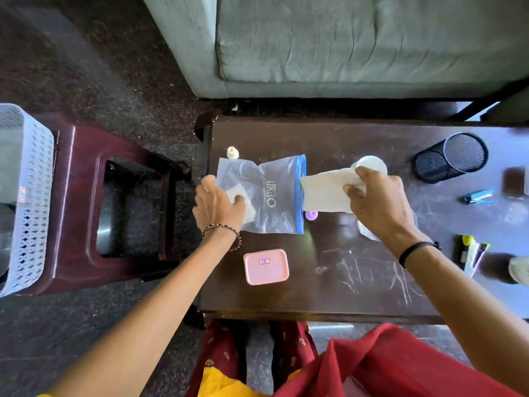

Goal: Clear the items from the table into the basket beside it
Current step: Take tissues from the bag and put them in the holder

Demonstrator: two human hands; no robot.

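A clear zip bag (pixel 269 193) with a blue seal lies flat on the dark wooden table (pixel 343 270). My left hand (pixel 219 206) presses on its left end, over a white folded piece inside or under the plastic. My right hand (pixel 378 202) pinches a white paper napkin (pixel 323 193) held just right of the bag's blue edge. The white perforated basket (pixel 27 196) rests on a maroon plastic stool (pixel 83 202) left of the table.
On the table: a pink lidded box (pixel 265 266), small cream bottle (pixel 232 152), purple cap (pixel 311 215), white cup (pixel 372 163), clear lid under my right wrist, black mesh pen holder (pixel 452 157) on its side, blue stapler (pixel 479 196), markers (pixel 472 253). A grey sofa (pixel 343 44) stands behind.
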